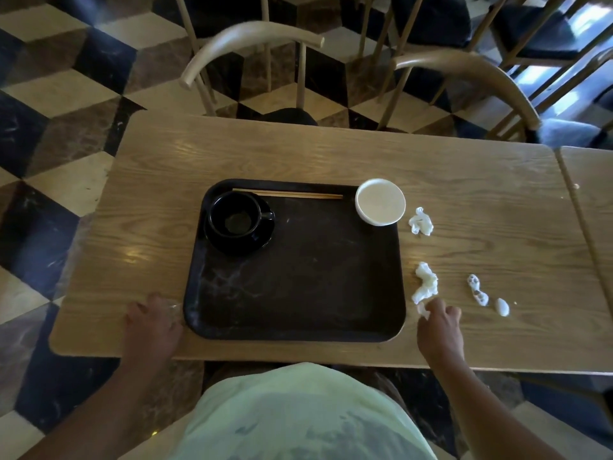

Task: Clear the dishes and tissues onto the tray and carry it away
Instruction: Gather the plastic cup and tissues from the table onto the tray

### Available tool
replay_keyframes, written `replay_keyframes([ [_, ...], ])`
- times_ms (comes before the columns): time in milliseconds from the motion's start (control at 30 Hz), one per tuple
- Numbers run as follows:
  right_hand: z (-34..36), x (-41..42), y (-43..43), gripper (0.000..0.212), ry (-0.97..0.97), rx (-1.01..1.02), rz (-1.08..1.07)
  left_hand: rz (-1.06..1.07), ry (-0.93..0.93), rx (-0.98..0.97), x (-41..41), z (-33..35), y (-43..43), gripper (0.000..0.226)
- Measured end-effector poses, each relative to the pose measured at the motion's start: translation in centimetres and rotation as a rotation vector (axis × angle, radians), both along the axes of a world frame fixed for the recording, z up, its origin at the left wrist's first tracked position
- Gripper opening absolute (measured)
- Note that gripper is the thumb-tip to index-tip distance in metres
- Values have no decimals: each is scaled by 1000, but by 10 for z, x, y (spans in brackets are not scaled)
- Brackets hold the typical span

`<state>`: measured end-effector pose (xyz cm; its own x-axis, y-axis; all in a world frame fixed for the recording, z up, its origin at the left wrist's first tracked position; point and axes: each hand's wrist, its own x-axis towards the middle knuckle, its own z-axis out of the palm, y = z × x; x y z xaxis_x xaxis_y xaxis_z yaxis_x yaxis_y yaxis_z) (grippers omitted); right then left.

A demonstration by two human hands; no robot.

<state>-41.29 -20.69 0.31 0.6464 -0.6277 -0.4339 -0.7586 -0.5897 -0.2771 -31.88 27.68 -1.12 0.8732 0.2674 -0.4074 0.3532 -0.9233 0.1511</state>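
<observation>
A dark brown tray (298, 287) lies on the wooden table (481, 200). On it stand a black cup (236, 214) on a black saucer (262, 242), with chopsticks (292, 194) along its far rim. A white bowl (380, 202) sits over the tray's far right corner. Crumpled white tissues lie right of the tray: one (421, 221) near the bowl, one (426, 282) lower, a stained one (477, 290) and a small scrap (502, 307). My left hand (154, 322) rests by the tray's near left corner. My right hand (439, 327) pinches the lower end of the second tissue.
Two wooden chairs (252, 38) (464, 71) stand at the table's far side. A second table (593, 194) adjoins on the right. Checkered floor (66, 94) lies to the left. The table's near edge is close to my body.
</observation>
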Motion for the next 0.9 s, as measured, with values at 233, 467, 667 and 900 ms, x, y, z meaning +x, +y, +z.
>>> replay_keyframes([
  [233, 7, 29, -23, 38, -139, -72, 0, 191, -104, -159, 10, 18, -5, 57],
  [467, -7, 54, -26, 52, -106, -79, 104, 265, -190, -322, 22, 30, -25, 84],
  [667, -18, 58, -23, 46, -68, -49, 166, 209, -211, -392, 26, 38, -43, 86],
  [900, -5, 76, -37, 48, -203, -66, 163, 176, -201, -401, 28, 41, -55, 83],
])
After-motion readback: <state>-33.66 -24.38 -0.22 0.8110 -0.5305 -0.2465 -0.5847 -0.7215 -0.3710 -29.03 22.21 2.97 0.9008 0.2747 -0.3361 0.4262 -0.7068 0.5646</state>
